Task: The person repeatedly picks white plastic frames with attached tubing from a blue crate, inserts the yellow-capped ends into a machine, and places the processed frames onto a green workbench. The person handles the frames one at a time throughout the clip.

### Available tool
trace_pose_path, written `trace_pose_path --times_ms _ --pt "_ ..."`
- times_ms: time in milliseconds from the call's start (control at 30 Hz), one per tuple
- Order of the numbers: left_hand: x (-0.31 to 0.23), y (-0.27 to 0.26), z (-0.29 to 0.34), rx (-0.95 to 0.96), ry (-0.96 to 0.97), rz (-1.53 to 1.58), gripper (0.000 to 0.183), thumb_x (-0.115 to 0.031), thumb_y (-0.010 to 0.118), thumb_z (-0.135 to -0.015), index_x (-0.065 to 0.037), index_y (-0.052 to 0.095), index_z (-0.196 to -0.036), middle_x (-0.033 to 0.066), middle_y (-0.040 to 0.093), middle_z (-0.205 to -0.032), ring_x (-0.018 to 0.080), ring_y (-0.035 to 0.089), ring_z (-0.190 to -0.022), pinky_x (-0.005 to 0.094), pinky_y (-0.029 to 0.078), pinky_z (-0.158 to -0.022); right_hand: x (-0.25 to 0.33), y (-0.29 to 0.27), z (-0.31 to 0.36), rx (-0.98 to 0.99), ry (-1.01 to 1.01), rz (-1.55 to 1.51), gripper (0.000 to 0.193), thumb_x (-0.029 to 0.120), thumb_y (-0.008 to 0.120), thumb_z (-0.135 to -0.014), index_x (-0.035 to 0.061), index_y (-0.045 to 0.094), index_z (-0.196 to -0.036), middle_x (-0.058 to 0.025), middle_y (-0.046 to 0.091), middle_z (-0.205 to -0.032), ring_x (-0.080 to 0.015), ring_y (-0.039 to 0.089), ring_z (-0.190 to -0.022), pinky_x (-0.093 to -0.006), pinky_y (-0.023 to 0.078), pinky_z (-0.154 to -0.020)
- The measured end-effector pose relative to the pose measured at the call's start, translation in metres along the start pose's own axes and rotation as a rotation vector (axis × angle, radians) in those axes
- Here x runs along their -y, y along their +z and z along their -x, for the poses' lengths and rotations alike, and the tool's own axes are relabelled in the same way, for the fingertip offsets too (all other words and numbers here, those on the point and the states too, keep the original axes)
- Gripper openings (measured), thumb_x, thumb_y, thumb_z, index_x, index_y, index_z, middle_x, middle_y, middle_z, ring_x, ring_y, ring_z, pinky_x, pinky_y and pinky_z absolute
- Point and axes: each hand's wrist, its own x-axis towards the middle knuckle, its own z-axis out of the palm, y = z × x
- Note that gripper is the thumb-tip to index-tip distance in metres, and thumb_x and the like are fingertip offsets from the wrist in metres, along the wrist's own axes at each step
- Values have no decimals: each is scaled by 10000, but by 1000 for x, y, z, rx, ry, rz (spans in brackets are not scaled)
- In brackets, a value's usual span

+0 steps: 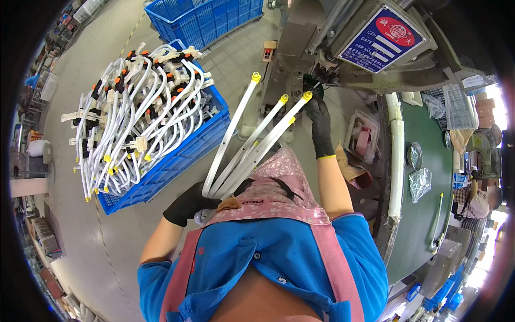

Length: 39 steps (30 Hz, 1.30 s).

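Observation:
Several white tubes (pixel 248 155) with yellow end caps fan upward and to the right in front of me. My left hand (pixel 186 205), in a black glove, is closed around their lower ends, close to my apron. My right hand (pixel 321 126), gloved in black with a yellow cuff, reaches forward to the working area of a grey-green machine (pixel 292 59). Its fingertips are in shadow beside a small metal part there, so I cannot make out what they touch. One tube's yellow tip comes very near the right glove.
At left, a blue crate (pixel 161 180) overflows with bent white tubes bearing black, orange and cream fittings. Another blue crate (pixel 206 21) stands beyond it. On the right are a green worktable (pixel 424 231), a metal bowl (pixel 414 155) and a parts bin (pixel 351 134). A person (pixel 477 204) works farther right.

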Motion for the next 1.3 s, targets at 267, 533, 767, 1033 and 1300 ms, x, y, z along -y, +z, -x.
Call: trace_pose_path --times_ms 267,533,767,1033,1300 --pt "1 -9 -4 20 45 -73 601 -121 751 -707 -8 548 -1261 113 640 -1143 191 608 -995 309 454 -920 -26 -18 32 208 438 39 289 216 656 -880 27 640 -1098 2 626 -901 -82 585 -783 -225 479 -681" --pt "-7 -7 3 28 105 -61 577 -44 730 -719 -4 543 -1264 107 635 -1148 188 604 -1015 314 446 -945 -43 -5 34 49 440 1 267 126 715 -824 23 643 -1060 -36 644 -934 -100 602 -774 -240 513 -716" --pt "-29 4 12 -101 148 -6 698 -42 749 -690 -3 472 -1330 130 601 -1219 203 590 -1078 316 420 -994 -9 -6 30 -17 244 96 279 123 709 -830 -24 663 -1063 -6 640 -851 -72 556 -735 -225 474 -671" --pt "-48 11 26 -138 81 -16 712 -22 702 -700 1 435 -1360 152 555 -1283 237 551 -1141 349 394 -1009 75 -10 2 -51 -15 333 307 159 692 -830 -38 663 -1063 -67 685 -878 -127 606 -777 -265 488 -721" --pt "-35 14 19 -135 201 28 667 -68 718 -727 -4 456 -1337 120 576 -1242 208 562 -1093 331 415 -972 99 13 -13 -45 -116 362 310 213 697 -792 -12 680 -1003 -131 700 -850 -196 641 -736 -316 497 -707"
